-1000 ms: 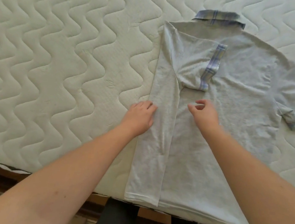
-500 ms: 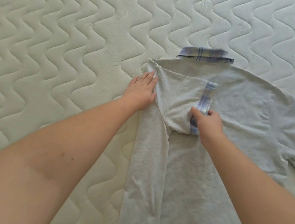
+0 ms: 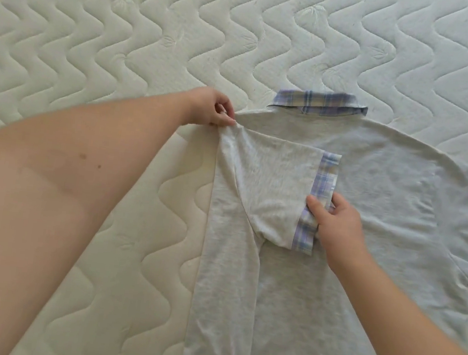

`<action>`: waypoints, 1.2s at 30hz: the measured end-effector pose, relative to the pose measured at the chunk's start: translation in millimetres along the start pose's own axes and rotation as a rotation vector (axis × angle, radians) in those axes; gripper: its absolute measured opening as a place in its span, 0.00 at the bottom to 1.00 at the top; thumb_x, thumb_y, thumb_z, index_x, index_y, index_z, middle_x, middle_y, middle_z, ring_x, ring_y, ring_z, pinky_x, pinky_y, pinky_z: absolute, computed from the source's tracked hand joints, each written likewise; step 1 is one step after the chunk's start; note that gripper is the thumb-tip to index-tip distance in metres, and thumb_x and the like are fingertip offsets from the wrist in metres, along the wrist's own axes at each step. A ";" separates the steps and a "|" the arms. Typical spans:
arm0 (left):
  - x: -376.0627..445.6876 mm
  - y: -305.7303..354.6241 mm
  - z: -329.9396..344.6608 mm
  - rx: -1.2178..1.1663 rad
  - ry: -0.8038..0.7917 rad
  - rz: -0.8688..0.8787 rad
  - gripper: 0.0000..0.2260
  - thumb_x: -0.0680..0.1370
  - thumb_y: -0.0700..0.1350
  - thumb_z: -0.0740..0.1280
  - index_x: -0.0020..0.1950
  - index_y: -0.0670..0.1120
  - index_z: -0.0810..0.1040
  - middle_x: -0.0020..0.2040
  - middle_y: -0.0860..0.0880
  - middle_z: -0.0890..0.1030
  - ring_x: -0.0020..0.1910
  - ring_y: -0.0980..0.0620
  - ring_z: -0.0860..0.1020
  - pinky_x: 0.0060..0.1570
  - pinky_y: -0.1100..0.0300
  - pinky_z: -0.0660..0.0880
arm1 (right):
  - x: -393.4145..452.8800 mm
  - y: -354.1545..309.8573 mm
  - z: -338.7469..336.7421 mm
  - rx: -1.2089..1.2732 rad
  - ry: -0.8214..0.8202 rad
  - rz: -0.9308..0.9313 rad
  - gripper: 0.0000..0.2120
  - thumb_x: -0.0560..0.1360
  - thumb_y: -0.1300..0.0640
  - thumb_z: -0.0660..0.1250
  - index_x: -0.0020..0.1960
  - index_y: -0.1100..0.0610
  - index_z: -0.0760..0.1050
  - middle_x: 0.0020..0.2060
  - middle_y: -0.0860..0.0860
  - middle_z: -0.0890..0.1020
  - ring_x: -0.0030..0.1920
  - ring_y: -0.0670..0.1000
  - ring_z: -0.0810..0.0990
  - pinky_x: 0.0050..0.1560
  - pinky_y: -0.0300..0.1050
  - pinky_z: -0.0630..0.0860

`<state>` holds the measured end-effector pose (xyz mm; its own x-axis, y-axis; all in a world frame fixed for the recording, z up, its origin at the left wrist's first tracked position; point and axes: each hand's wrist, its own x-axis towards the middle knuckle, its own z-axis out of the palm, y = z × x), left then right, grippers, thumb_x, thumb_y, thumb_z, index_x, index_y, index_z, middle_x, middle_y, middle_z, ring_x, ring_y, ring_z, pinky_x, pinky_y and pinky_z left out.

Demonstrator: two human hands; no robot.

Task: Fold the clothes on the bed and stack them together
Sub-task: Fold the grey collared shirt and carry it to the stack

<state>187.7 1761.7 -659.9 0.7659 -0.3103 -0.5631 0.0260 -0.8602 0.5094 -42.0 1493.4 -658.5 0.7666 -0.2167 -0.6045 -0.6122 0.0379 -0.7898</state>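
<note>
Both hands have gone from flat smoothing to gripping the grey shirt [image 3: 287,287] on the mattress [image 3: 98,28]: left hand [image 3: 213,110] pinching the shoulder corner beside the plaid collar [image 3: 318,103], right hand [image 3: 336,222] clamping the folded-in sleeve's cuff [image 3: 317,193] below it, tidying the first side fold.

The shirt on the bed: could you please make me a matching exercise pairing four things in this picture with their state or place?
Things:
1. left hand
2. right hand
3. collar
4. mattress

States or places:
A. plaid, at the shirt's far edge
B. pinches the folded shoulder corner
C. quilted in wavy lines, under everything
D. holds the plaid cuff of the folded-in sleeve

Pairs: 1-B, 2-D, 3-A, 4-C
</note>
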 end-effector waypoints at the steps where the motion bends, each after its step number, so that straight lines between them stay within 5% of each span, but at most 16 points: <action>1: 2.8 1.4 -4.9 0.033 -0.042 0.016 0.09 0.74 0.50 0.75 0.51 0.49 0.82 0.39 0.54 0.79 0.35 0.58 0.77 0.36 0.69 0.73 | -2.5 1.5 1.1 -0.046 0.016 -0.043 0.04 0.79 0.53 0.67 0.51 0.48 0.80 0.44 0.50 0.86 0.45 0.51 0.86 0.45 0.52 0.82; 4: 9.3 8.2 -19.5 0.297 -0.167 0.034 0.10 0.74 0.54 0.74 0.52 0.55 0.81 0.43 0.59 0.79 0.43 0.58 0.77 0.44 0.63 0.70 | -11.1 8.3 4.3 -0.162 0.085 -0.065 0.05 0.79 0.50 0.66 0.48 0.49 0.80 0.45 0.62 0.83 0.47 0.64 0.82 0.48 0.63 0.80; 7: 16.5 14.4 -30.4 0.444 -0.253 0.036 0.07 0.75 0.54 0.73 0.50 0.56 0.79 0.45 0.59 0.80 0.48 0.54 0.78 0.50 0.59 0.70 | -17.6 12.9 4.3 -0.106 0.128 -0.031 0.05 0.79 0.53 0.66 0.47 0.47 0.80 0.44 0.61 0.83 0.45 0.61 0.83 0.49 0.63 0.80; 13: 22.9 28.6 -27.8 0.493 -0.162 0.045 0.11 0.77 0.58 0.69 0.44 0.52 0.82 0.37 0.55 0.83 0.41 0.55 0.80 0.40 0.59 0.73 | -18.5 17.1 3.3 -0.054 0.084 0.015 0.06 0.75 0.46 0.70 0.51 0.44 0.79 0.45 0.44 0.85 0.46 0.45 0.85 0.49 0.52 0.82; 19: 18.8 23.7 4.5 0.607 0.062 0.066 0.14 0.78 0.56 0.67 0.51 0.45 0.80 0.45 0.48 0.81 0.45 0.48 0.76 0.43 0.55 0.72 | -16.5 12.5 7.4 -0.330 0.180 -0.197 0.06 0.79 0.53 0.65 0.54 0.45 0.76 0.33 0.47 0.79 0.31 0.42 0.76 0.36 0.45 0.75; 21: 14.5 20.5 15.1 0.533 0.138 0.033 0.13 0.79 0.54 0.68 0.53 0.45 0.77 0.48 0.45 0.79 0.46 0.46 0.74 0.44 0.53 0.71 | -25.2 15.4 10.6 -0.525 0.183 -0.440 0.15 0.80 0.59 0.63 0.63 0.46 0.76 0.32 0.49 0.79 0.30 0.43 0.75 0.32 0.45 0.74; 23: 4.7 20.0 22.1 0.387 0.249 -0.003 0.14 0.77 0.53 0.70 0.53 0.45 0.72 0.48 0.45 0.77 0.45 0.46 0.73 0.43 0.52 0.69 | -34.3 19.6 15.4 -0.748 0.160 -0.731 0.24 0.76 0.68 0.67 0.68 0.52 0.76 0.48 0.54 0.85 0.39 0.51 0.83 0.34 0.46 0.79; 26: -17.1 29.7 32.7 0.203 0.458 0.007 0.13 0.78 0.54 0.68 0.46 0.46 0.69 0.42 0.48 0.75 0.42 0.45 0.73 0.40 0.54 0.66 | -39.4 29.5 23.6 -0.979 0.164 -0.990 0.25 0.70 0.71 0.72 0.65 0.55 0.79 0.63 0.59 0.79 0.46 0.59 0.83 0.35 0.49 0.80; 30: -47.8 48.4 60.5 -0.083 0.285 -0.136 0.27 0.81 0.62 0.55 0.37 0.42 0.76 0.35 0.45 0.82 0.38 0.44 0.81 0.44 0.52 0.77 | -41.6 41.4 33.1 -1.006 0.095 -1.087 0.18 0.74 0.66 0.71 0.63 0.55 0.80 0.65 0.60 0.78 0.53 0.60 0.81 0.47 0.54 0.81; 36: -70.8 47.1 106.1 -0.153 0.150 -0.235 0.14 0.77 0.55 0.69 0.36 0.51 0.70 0.36 0.53 0.75 0.36 0.53 0.72 0.40 0.60 0.66 | -45.6 46.1 38.5 -1.040 0.027 -1.030 0.25 0.71 0.68 0.74 0.67 0.56 0.77 0.66 0.61 0.76 0.58 0.61 0.80 0.51 0.56 0.80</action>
<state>66.5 1700.2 -665.1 0.8135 -0.0373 -0.5804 0.3010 -0.8269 0.4751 -97.7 1542.7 -671.4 0.9457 0.2704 0.1805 0.3230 -0.8452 -0.4259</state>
